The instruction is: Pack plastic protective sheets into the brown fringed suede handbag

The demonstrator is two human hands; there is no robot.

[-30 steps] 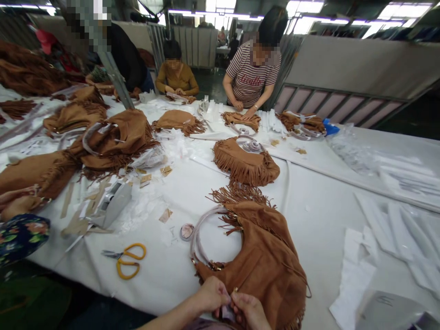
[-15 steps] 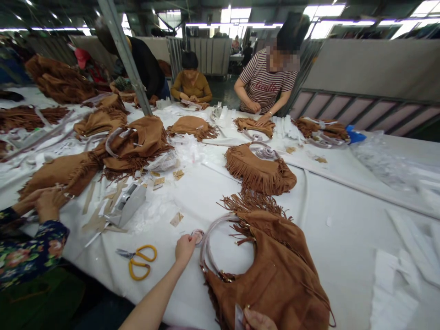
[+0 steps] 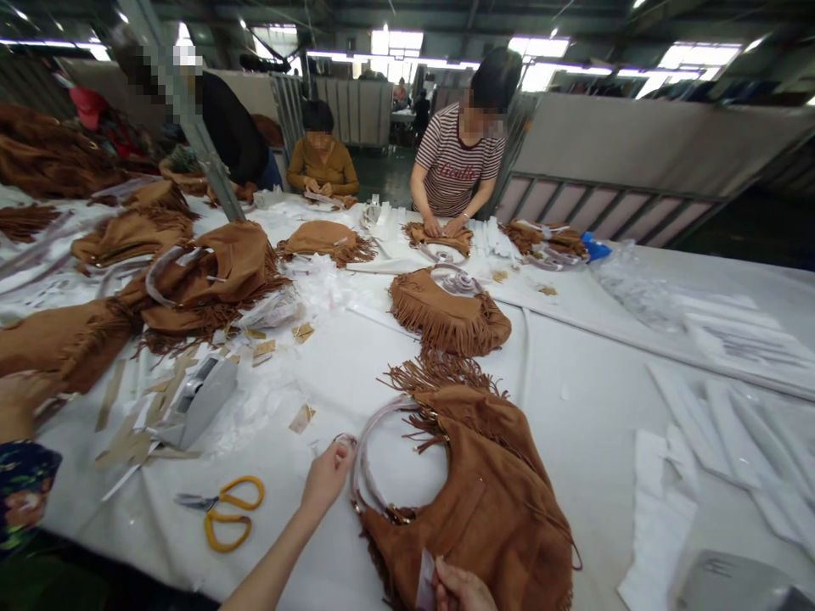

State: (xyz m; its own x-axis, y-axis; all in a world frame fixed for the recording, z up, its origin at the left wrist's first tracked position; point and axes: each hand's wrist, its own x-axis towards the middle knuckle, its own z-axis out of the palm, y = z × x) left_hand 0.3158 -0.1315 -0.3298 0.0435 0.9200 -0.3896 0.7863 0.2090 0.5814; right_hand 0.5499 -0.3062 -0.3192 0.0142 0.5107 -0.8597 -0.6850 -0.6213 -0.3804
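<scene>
A brown suede handbag point(image 3: 490, 501) with fringe lies on the white table, its wrapped handles point(image 3: 362, 458) arching to the left. Just left of those handles, my left hand point(image 3: 326, 477) has its fingers closed on a small round, pale coil point(image 3: 345, 441), whose exact kind I cannot make out. Low in the view, my right hand point(image 3: 462, 584) pinches a small clear plastic piece point(image 3: 425, 580) against the front of the bag. Yellow-handled scissors point(image 3: 222, 509) rest on the table left of my left forearm.
A grey tape dispenser point(image 3: 199, 399) stands among paper scraps at the left. Another fringed bag point(image 3: 449, 310) lies beyond mine, with more bags behind. A co-worker's hand point(image 3: 22, 403) works at the far left; a person in stripes point(image 3: 455, 161) stands opposite. White sheets point(image 3: 662, 518) lie right.
The whole view has shifted, so most things sit further left. The round coil is now more covered by my left fingers. The striped person's hands have come together on their bag.
</scene>
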